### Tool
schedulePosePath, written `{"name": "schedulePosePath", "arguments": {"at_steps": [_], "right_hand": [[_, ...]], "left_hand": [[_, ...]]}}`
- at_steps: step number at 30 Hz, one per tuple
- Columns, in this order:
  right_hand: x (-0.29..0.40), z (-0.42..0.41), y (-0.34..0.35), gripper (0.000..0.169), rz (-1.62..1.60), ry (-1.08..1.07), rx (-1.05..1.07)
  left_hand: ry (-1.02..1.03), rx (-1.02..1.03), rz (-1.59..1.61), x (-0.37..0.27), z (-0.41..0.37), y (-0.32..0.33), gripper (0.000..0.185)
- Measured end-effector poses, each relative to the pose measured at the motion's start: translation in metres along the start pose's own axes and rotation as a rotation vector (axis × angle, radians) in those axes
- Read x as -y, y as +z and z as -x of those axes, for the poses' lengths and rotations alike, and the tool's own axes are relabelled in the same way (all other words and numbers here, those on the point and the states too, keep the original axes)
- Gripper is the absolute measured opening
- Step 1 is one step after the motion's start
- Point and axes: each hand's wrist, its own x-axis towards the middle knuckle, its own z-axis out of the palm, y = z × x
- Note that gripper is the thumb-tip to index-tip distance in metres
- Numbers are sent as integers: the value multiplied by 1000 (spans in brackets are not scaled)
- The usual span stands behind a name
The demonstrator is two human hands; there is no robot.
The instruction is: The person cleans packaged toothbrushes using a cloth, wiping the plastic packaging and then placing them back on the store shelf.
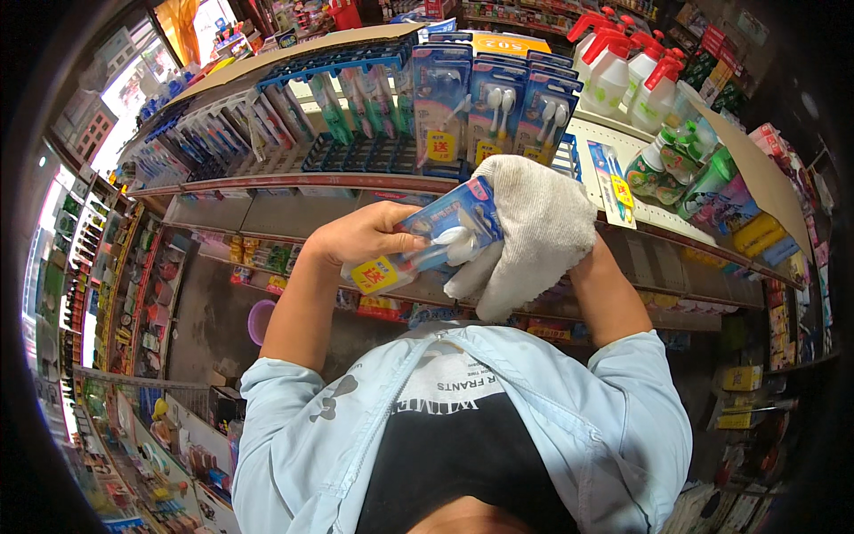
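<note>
My left hand (365, 232) grips a blister pack of toothbrushes (444, 230), its thumb across the front. The pack is tilted, with white brush heads under clear plastic and a yellow sticker at its lower end. A white knitted cloth (544, 230) covers my right hand, whose fingers are hidden inside it. The cloth presses against the upper right side of the pack, and two loose ends hang below. Just beyond, several similar toothbrush packs (497, 110) stand upright on the shelf. A single toothbrush pack (612, 183) lies flat to the right.
Blue plastic racks (360, 153) hold more toothbrushes on the left. White spray bottles with red triggers (607, 70) stand at the back right. Nearer are green-topped bottles (667, 157) and a cardboard panel (754, 160). The red-edged shelf front (280, 182) crosses before me.
</note>
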Motion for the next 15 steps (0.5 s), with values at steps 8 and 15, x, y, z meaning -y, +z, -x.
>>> {"name": "schedulePosePath", "arguments": {"at_steps": [8,15], "right_hand": [[-6,21,5,37,-180,193,-113],[7,7,-5,22,194,-80,-274]], "left_hand": [[2,-302,363,-1,9,1,24],[8,-297,210,-6,-4,0,28]]}}
